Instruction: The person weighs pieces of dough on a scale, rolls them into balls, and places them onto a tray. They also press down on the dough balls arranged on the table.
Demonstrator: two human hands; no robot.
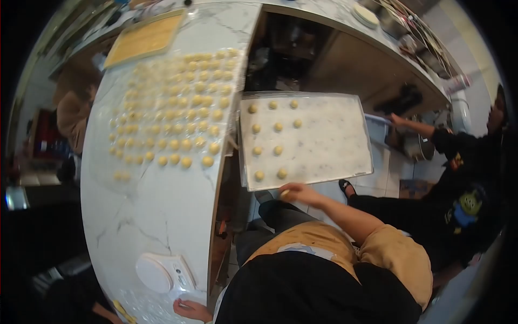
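Observation:
My right hand (302,195) is closed around a small yellow dough ball (285,193), just off the near edge of a baking tray. That tray (329,140) has a pale, flour-dusted-looking surface and carries several dough balls (278,127) in loose rows on its left half. Beside a white kitchen scale (155,273), my left hand (190,309) rests at the counter's edge, fingers loosely apart and seemingly holding nothing. Many more dough balls (186,161) lie in rows on the counter, the far ones apparently under clear plastic film (145,81).
A shallow yellow-lined tray (145,38) lies on the far end of the marble counter (135,210). Crumpled plastic (148,308) sits near the scale. At right, a person in black (458,178) reaches toward a lilac bin (377,127) beside a metal pot (418,146). Another person (73,116) is at left.

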